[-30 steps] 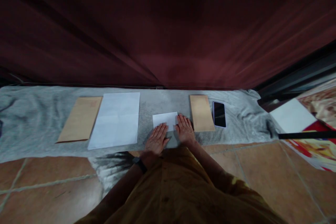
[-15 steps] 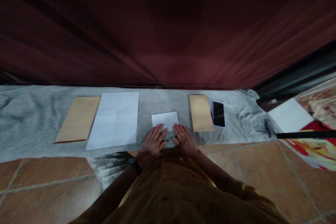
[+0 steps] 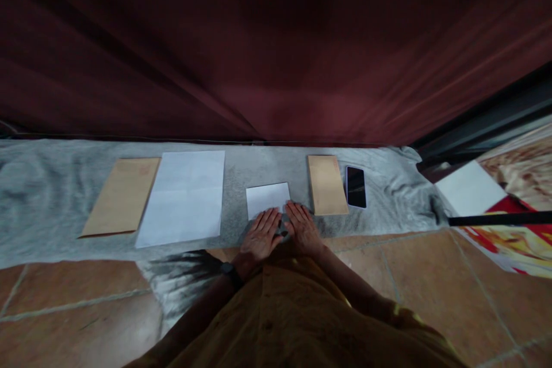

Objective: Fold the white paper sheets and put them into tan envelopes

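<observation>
A small folded white sheet of paper (image 3: 265,196) lies on the grey cloth right in front of me. My left hand (image 3: 260,236) rests flat with its fingertips on the paper's near edge, fingers stretched out. Beside it, my right hand (image 3: 304,231) lies flat too, its fingertips at the near right corner of the paper. Both hands cover part of the near edge. To the left is a stack or sheet of large white paper (image 3: 183,198) with a faint crease across it. A brown envelope (image 3: 328,185) sits to the right of my right hand.
A larger brown envelope (image 3: 121,195) lies at the far left, touching the white paper. Right of the small envelope is a dark-screened phone (image 3: 356,187). The grey cloth (image 3: 38,201) covers a narrow surface against a dark red curtain (image 3: 276,57). Tiled floor (image 3: 422,276) shows in front.
My left hand has slid right along the paper's near edge, closer to my right hand, uncovering the near left corner. The whole view has shifted slightly.
</observation>
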